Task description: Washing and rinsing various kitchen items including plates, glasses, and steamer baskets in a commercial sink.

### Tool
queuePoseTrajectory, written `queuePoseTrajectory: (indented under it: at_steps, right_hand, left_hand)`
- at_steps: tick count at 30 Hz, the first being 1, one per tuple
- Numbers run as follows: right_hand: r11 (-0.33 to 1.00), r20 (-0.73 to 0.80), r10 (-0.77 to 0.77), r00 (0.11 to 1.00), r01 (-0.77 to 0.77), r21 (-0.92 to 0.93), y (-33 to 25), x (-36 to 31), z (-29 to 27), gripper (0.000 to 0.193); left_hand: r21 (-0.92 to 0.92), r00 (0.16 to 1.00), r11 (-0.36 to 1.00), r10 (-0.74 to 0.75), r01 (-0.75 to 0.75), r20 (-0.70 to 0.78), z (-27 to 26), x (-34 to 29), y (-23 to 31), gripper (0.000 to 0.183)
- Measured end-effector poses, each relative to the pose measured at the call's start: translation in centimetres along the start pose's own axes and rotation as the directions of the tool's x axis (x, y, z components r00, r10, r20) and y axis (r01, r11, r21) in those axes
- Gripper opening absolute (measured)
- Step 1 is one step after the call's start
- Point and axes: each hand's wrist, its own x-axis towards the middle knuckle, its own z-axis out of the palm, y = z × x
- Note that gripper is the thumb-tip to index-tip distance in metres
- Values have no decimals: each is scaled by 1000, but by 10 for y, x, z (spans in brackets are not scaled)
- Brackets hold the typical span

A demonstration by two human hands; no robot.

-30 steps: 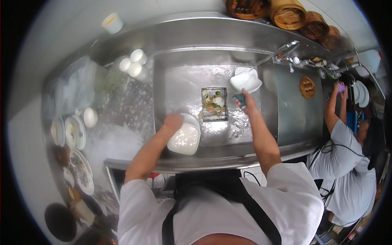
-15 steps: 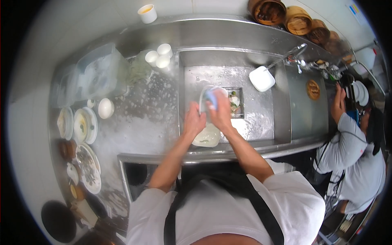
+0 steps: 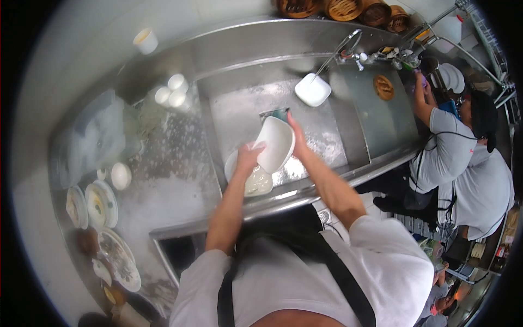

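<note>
A white, square-sided bowl (image 3: 277, 144) is held tilted over the sink between both hands. My left hand (image 3: 249, 158) is closed on its near left rim, with something pale, perhaps foam, at the fingers. My right hand (image 3: 297, 136) grips the far right side, its fingers partly hidden behind the bowl. A blue-green patch (image 3: 281, 114) shows just beyond the bowl by the right fingertips; whether it is a sponge in that hand, I cannot tell. Below, on the sink floor, sits another pale bowl (image 3: 259, 183) with cloudy liquid, beside a partly hidden white dish (image 3: 231, 163).
A white square dish (image 3: 312, 90) lies under the tap (image 3: 348, 46). Three white cups (image 3: 176, 98) stand on the left counter. Stacked dirty plates (image 3: 117, 259), a white bowl (image 3: 121, 176) and a clear tub (image 3: 101, 133) line the left. Co-workers (image 3: 447, 136) stand at right.
The bowl has tilted and come nearer, its inside now facing up. A blue sponge or cloth plainly seen in my right hand before is now mostly hidden. The whole view has swung right.
</note>
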Motion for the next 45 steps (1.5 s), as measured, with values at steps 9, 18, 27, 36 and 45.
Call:
queuePoseTrajectory:
  at_steps: [9,18,27,36,45]
  right_hand:
    - [718,-609,-101,787,-366,-592,-72,6,-98,29]
    - [988,-302,-37,953,-11,-157,-88,91,-51,39]
    - [11,403,-515,757,476,-879,109,-21,116,46]
    - [-445,467,174,867,493,-748,25,-7,93,29]
    - [975,-121,67,990,-91,-204,21,-79,3,55]
  left_hand:
    - [921,875,277,470,-272,117,-12,0,-9,50]
    - [982,982,-68,-73,-178,173,-92,-9,-11,14]
    - [701,792,706,485,-105,-370,-50,-96,70,49]
    - [-32,997,998,-52,50,-65,-115,-70,-21,41]
    - [270,962,941,245,-206,-122,-10,-10,-27,44]
